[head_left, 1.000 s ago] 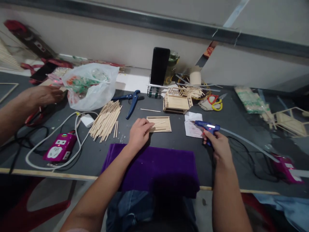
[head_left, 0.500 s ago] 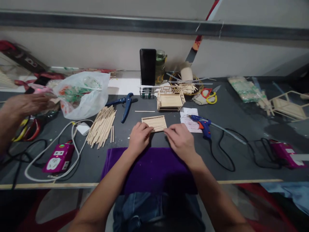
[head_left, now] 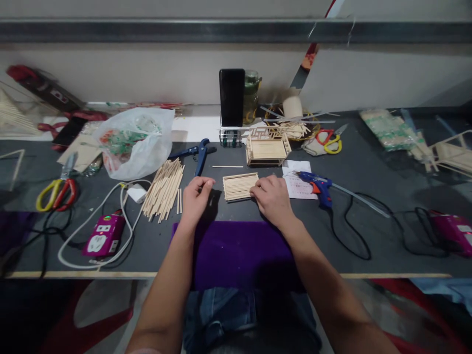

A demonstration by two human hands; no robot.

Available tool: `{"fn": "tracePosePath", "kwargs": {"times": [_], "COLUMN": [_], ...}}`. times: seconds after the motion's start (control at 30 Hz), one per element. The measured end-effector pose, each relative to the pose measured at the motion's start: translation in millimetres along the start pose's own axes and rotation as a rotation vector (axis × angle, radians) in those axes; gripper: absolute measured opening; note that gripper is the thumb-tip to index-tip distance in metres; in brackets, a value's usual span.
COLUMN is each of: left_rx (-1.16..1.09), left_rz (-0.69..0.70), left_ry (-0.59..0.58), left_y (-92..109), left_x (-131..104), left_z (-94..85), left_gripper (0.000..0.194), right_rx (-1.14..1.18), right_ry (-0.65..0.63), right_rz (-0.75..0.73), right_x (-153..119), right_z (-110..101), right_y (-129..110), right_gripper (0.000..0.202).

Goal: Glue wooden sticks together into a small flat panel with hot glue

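A small flat panel of thin wooden sticks (head_left: 238,187) lies on the dark table before me. My right hand (head_left: 275,199) grips its right end, fingers bent over the edge. To the left of the panel, apart from it, is my left hand (head_left: 196,199); its thumb and forefinger are drawn together and I see nothing between them. Just left of that hand lies a pile of loose wooden sticks (head_left: 164,189), with a blue-handled cutter (head_left: 201,156) behind. A small wooden stick model (head_left: 268,148) stands beyond the panel, and a single stick (head_left: 227,166) lies near it.
A blue glue gun (head_left: 319,187) rests on a paper sheet (head_left: 295,169) at right, its cord trailing. Purple power boxes (head_left: 105,235), scissors (head_left: 59,191) and a plastic bag (head_left: 147,147) occupy the left. A phone (head_left: 232,98) stands at the back. Purple cloth (head_left: 236,255) covers the front edge.
My left hand has let go of the panel and moved left. My right hand stays at its right end. The other person's hand at far left has gone from view, and the view has shifted slightly.
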State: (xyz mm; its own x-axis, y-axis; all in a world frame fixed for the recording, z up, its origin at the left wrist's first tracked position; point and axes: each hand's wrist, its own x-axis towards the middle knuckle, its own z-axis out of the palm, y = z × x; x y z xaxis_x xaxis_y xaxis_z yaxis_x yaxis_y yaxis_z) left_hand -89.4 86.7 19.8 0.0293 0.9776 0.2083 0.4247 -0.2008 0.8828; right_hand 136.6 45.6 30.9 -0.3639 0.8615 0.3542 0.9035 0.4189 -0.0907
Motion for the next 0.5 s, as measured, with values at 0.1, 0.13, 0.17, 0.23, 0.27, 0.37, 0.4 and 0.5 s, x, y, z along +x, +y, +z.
{"fn": "tracePosePath", "kwargs": {"times": [0.1, 0.13, 0.17, 0.23, 0.27, 0.37, 0.4, 0.5], "left_rx": [-0.054, -0.055, -0.047, -0.016, 0.004, 0.065, 0.084, 0.137], "left_rz": [-0.154, -0.173, -0.178, -0.167, -0.158, -0.127, -0.118, -0.104], "left_ry": [-0.138, -0.199, -0.248, -0.306, -0.319, -0.324, -0.324, -0.327], "left_y": [-11.5, -13.9, -15.5, -16.9, -17.0, -16.5, -16.3, -15.5], "left_x": [2.4, 2.3, 1.9, 1.1, 0.8, 0.5, 0.4, -0.2], "left_z": [-4.6, -4.5, -3.9, -2.4, -1.8, -0.6, -0.3, 0.5], "left_gripper": [0.025, 0.024, 0.024, 0.021, 0.020, 0.016, 0.015, 0.013], "right_rx": [0.023, 0.024, 0.024, 0.021, 0.020, 0.013, 0.011, 0.007], "right_ry": [-0.001, -0.005, -0.009, -0.014, -0.015, -0.015, -0.017, -0.033], "right_rz": [-0.002, -0.002, -0.003, 0.002, 0.005, 0.007, 0.006, 0.003], "right_x": [-0.2, -0.2, -0.1, -0.2, -0.4, -0.6, -0.6, -0.1], "right_z": [3.5, 4.4, 5.1, 6.5, 7.2, 9.9, 10.9, 13.2], "right_y": [1.3, 1.3, 1.3, 1.6, 2.0, 3.4, 3.8, 4.4], "right_gripper": [0.017, 0.017, 0.017, 0.017, 0.017, 0.016, 0.015, 0.014]}}
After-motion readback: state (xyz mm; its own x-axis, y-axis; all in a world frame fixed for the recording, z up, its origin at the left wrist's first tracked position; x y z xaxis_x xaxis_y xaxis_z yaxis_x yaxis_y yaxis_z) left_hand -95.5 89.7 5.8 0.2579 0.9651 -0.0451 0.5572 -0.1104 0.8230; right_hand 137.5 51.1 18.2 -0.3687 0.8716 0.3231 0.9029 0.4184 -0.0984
